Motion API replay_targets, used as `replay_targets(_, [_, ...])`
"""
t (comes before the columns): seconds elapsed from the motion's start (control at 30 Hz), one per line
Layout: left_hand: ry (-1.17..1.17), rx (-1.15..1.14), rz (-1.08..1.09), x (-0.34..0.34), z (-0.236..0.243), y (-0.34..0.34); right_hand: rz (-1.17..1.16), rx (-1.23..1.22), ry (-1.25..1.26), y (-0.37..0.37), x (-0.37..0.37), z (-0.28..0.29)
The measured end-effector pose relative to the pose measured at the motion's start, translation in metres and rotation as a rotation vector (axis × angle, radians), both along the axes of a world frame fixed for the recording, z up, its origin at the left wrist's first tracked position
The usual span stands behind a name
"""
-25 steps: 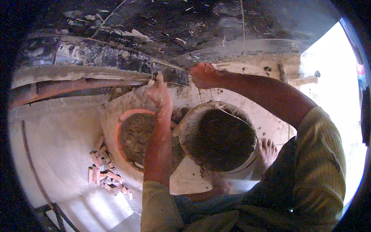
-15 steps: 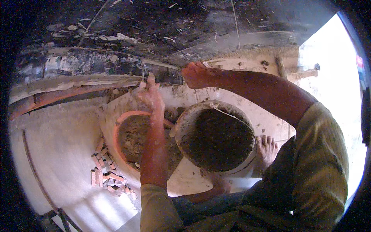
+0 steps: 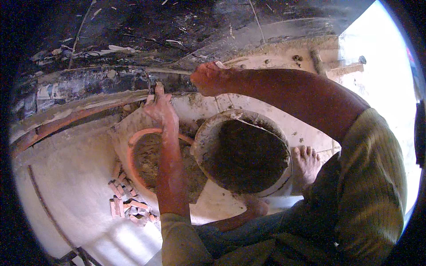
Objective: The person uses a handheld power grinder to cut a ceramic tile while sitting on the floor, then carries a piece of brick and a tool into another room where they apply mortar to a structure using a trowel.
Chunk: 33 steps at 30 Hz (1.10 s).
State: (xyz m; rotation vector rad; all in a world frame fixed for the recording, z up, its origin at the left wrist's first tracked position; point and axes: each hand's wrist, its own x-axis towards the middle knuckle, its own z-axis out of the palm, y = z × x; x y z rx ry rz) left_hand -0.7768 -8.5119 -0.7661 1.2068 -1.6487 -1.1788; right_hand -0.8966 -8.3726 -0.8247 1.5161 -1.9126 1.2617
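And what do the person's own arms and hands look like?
The left hand and the right hand are both bare, without gloves. The right sleeve is greenish tan with thin stripes. The left sleeve is a similar dull tan. Both sleeves stop well before the wrists, and I can't see a watch.

pale flr (image 3: 212,200), w/ bucket (image 3: 207,129) on it, orange-rimmed basin (image 3: 130,153) beside, brick pcs (image 3: 117,207) at lt
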Motion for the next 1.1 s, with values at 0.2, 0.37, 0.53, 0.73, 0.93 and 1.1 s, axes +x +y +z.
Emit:
replay_targets(0.2, [-0.015, -0.012, -0.103, 0.001, 0.007, 0.000, -0.022, 0.193, 0.114, -0.015, 0.006, -0.004])
replay_targets(0.37, [-0.054, -0.049, -0.036, -0.003, 0.008, 0.012, 0.063, 0.283, 0.043, -0.015, 0.007, 0.018])
replay_targets(0.53, [0.104, -0.100, -0.185, 0.002, -0.008, 0.002, 0.039, 0.215, -0.067, -0.018, -0.003, 0.046])
replay_targets(0.73, [-0.105, -0.188, -0.333, 0.033, -0.006, 0.010, -0.001, -0.118, -0.163, -0.044, -0.012, 0.075])
replay_targets(0.93, [-0.274, -0.133, -0.408, 0.070, 0.008, 0.015, 0.196, 0.233, -0.300, -0.063, -0.014, 0.105])
replay_targets(1.1, [-0.260, -0.077, -0.347, 0.070, 0.022, 0.028, 0.227, 0.304, -0.314, -0.065, -0.011, 0.103])
